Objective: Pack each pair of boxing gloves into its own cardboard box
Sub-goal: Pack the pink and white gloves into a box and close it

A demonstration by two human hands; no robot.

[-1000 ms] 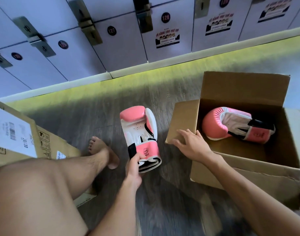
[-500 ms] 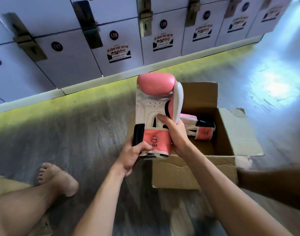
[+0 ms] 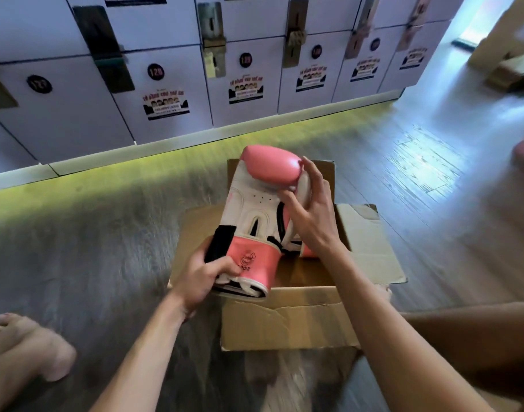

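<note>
A pink and white boxing glove [image 3: 255, 209] is held upright over an open cardboard box [image 3: 284, 319] on the wooden floor [image 3: 106, 233]. The left hand [image 3: 198, 278] grips the cuff at the glove's 7 o'clock. The right hand [image 3: 311, 215] pinches its thumb side at 3 o'clock. A sliver of a second pink glove [image 3: 307, 251] shows inside the box. Numbered lockers [image 3: 76, 114] run along 12 o'clock, and a bare foot [image 3: 25, 343] lies at 8 o'clock.

The grey wood-grain floor [image 3: 100, 239] carries 1 open cardboard box [image 3: 287, 319], flaps spread outward, at the middle. A bare foot [image 3: 25, 343] rests on the boards at lower left, well apart from the box. White lockers [image 3: 76, 120] (numbered 127, 128) stand along the far edge.
</note>
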